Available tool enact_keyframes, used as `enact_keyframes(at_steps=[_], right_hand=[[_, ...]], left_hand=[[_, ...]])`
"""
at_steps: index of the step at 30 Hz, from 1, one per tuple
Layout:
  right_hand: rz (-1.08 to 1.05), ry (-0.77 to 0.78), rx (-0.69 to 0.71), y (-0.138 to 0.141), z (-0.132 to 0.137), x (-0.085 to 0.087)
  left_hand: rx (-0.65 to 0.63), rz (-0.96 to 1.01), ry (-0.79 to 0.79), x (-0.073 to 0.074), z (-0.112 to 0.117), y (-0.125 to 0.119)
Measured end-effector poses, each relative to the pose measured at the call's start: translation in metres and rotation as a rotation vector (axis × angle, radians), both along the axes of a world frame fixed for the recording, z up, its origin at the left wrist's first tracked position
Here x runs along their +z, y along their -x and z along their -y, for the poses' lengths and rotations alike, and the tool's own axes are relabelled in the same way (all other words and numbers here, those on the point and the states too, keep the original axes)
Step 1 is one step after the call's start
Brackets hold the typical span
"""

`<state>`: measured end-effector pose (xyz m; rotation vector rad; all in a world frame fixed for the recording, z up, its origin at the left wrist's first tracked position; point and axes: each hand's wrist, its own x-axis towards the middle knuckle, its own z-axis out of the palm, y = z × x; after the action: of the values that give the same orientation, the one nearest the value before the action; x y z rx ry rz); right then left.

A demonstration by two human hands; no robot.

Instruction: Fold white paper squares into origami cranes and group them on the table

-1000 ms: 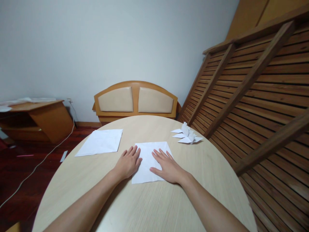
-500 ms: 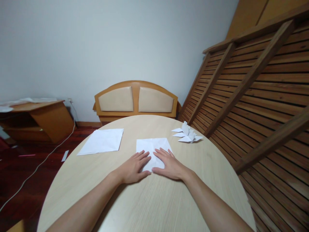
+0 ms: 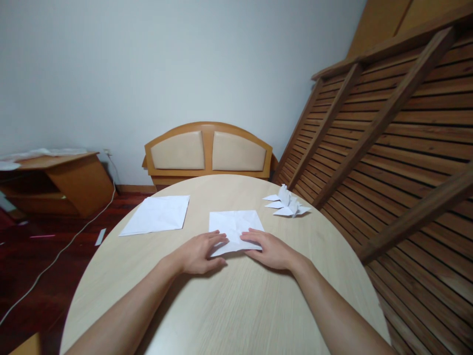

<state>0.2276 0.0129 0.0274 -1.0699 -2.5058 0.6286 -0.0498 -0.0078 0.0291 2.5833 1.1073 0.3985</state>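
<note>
A white square paper sheet (image 3: 235, 223) with fold creases lies in the middle of the round pale wooden table (image 3: 240, 305). My left hand (image 3: 199, 252) grips the sheet's near left corner, fingers curled over it and thumb beneath. At the near right edge my right hand (image 3: 269, 249) pinches the sheet the same way. The near edge is raised slightly off the table between the two hands.
A second flat white sheet (image 3: 155, 215) lies at the table's left. Folded paper figures (image 3: 286, 205) sit at the far right. A padded wooden chair back (image 3: 209, 150) stands behind the table, a slatted wooden frame (image 3: 388, 148) leans at the right, and a low cabinet (image 3: 62, 182) and floor cable (image 3: 55, 252) are at the left.
Both hands slid back from lying flat on the sheet to its near edge and closed on it. The near edge has lifted.
</note>
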Motion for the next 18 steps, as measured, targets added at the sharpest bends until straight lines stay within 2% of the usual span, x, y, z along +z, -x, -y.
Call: enact_keyframes(at_steps=[4,9,18], right_hand=[[-0.058,0.067,-0.067,-0.014,-0.004,0.006],[-0.195,0.138,-0.119,-0.028,-0.013,0.003],[-0.483,0.224,-0.204,-0.025,-0.031,-0.022]], left_hand=[[0.086,0.116,0.063,-0.005,-0.006,0.006],[0.206,0.235,0.09,-0.004,-0.012,0.006],[0.354,0.399,0.071,-0.016,-0.02,0.006]])
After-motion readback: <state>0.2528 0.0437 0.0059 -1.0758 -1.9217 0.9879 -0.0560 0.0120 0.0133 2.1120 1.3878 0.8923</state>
